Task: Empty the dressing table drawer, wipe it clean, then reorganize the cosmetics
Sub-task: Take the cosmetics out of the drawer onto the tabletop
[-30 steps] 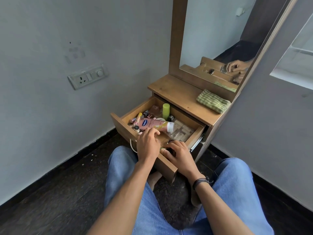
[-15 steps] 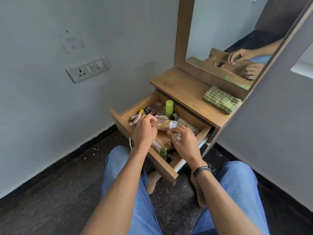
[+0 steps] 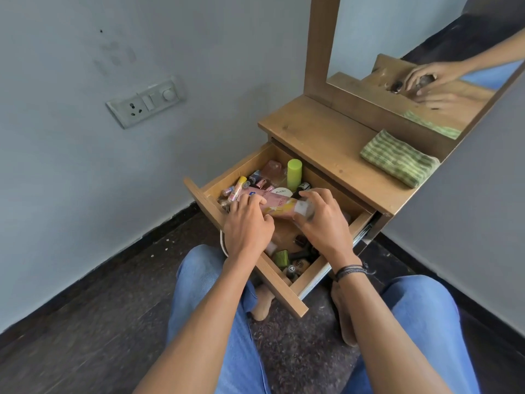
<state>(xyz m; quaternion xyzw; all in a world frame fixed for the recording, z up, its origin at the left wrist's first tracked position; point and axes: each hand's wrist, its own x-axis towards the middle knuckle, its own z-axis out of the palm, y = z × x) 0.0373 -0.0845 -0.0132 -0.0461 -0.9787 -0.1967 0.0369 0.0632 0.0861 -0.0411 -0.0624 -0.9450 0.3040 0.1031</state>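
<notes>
both my hands are in the pulled-out wooden drawer (image 3: 210, 209) of the dressing table — my left hand (image 3: 246, 226) has its fingers curled over the blue-capped end of a long pink lotion tube (image 3: 277, 205), and my right hand (image 3: 324, 223) pinches the tube's white cap end. the tube lies across the other cosmetics, just in front of an upright lime-green cylindrical bottle (image 3: 294, 175) and a round white jar lid (image 3: 281, 191). a folded green striped cloth (image 3: 399, 161) rests on the wooden counter (image 3: 318, 135) beside the mirror (image 3: 397, 38).

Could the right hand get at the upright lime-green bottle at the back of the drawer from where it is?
Probably yes. The right hand is beside the lime-green bottle, whose cap stands clear above the other cosmetics, but its fingers are on the pink tube and must let go first.
</notes>
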